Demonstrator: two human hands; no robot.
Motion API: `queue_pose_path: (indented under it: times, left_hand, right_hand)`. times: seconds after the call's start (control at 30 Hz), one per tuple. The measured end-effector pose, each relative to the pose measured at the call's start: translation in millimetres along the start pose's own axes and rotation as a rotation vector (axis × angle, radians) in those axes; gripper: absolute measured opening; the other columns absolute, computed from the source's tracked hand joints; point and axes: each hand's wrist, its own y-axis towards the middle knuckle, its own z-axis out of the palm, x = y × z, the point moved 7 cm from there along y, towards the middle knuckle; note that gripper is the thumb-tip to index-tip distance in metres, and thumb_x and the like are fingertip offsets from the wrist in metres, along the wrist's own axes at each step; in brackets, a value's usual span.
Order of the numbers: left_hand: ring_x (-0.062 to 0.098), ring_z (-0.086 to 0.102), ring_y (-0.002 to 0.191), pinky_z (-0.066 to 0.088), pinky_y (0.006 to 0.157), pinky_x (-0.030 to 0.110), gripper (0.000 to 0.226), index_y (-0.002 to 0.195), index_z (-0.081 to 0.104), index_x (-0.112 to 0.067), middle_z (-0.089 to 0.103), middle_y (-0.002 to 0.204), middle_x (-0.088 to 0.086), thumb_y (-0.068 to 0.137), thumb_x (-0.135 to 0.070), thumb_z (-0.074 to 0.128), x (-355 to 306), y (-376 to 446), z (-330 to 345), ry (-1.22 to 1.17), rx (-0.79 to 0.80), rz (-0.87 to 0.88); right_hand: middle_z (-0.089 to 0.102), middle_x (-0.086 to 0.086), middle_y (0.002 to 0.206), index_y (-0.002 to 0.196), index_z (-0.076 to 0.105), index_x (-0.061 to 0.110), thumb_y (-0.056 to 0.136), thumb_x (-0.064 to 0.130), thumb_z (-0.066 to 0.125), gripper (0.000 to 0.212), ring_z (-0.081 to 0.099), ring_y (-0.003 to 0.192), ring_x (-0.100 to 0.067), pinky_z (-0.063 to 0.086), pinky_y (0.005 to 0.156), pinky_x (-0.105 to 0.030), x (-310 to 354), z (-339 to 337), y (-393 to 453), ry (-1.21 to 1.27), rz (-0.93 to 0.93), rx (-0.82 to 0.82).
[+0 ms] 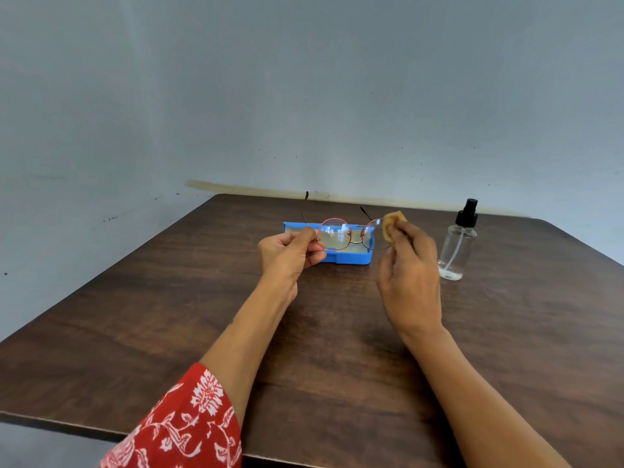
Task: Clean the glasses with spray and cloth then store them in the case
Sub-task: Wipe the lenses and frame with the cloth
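The left hand (290,253) holds the glasses (349,233) above the desk (337,332), its grip closed in a pinch of thumb and fingers on the frame's left edge, where the temple arm joins the round lens. The glasses are upright, lenses facing the person, both temple arms pointing away toward the wall. The right hand (410,282) is raised at the opposite end of the frame, its grip closed around a small tan cloth (393,226) that it pinches between thumb and fingertips; the cloth sits against the right lens, though whether it folds over both faces of that lens is hard to tell from this angle. Directly beyond the two grips, and partly seen through the lenses, the blue case (351,256) lies open on the desk with its pale lining showing. To the right of the right grip, close by but apart from it, stands a clear spray bottle (457,246) with a black pump top, upright on the desk. A red sleeve (189,423) with a white floral print covers the left forearm near the elbow.
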Motion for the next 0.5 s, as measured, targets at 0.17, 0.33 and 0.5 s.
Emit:
queue_pose_path:
  times: [0.17,0.33,0.5]
  left_hand:
    - [0.009,0.058,0.045,0.052,0.048,0.017,0.005,0.078,0.068,0.003,0.064,0.063,0.011,0.078,-0.002,0.067,0.6,0.4,0.4,0.008,0.002,0.006]
    - [0.009,0.058,0.044,0.051,0.047,0.017,0.005,0.073,0.068,0.001,0.064,0.056,0.007,0.077,-0.002,0.067,-0.5,1.5,-1.9,-0.007,-0.002,0.016]
    - [0.009,0.058,0.046,0.052,0.048,0.017,0.005,0.077,0.068,0.002,0.064,0.058,0.007,0.077,-0.002,0.068,0.9,1.8,-0.3,0.003,0.004,-0.003]
  right_hand:
    - [0.059,-0.017,0.119,0.118,0.06,-0.005,0.081,-0.006,0.049,0.039,0.052,0.11,-0.027,0.038,0.093,-0.02,24.3,11.4,-5.7,-0.021,-0.172,0.053]
    - [0.058,-0.015,0.12,0.12,0.059,-0.003,0.079,-0.009,0.053,0.042,0.049,0.112,-0.024,0.036,0.092,-0.02,23.7,12.0,-6.5,-0.01,-0.155,0.056]
    - [0.054,-0.019,0.122,0.123,0.057,-0.005,0.081,-0.01,0.057,0.042,0.051,0.114,-0.03,0.031,0.092,-0.013,2.4,3.1,-2.4,-0.037,-0.003,0.019]
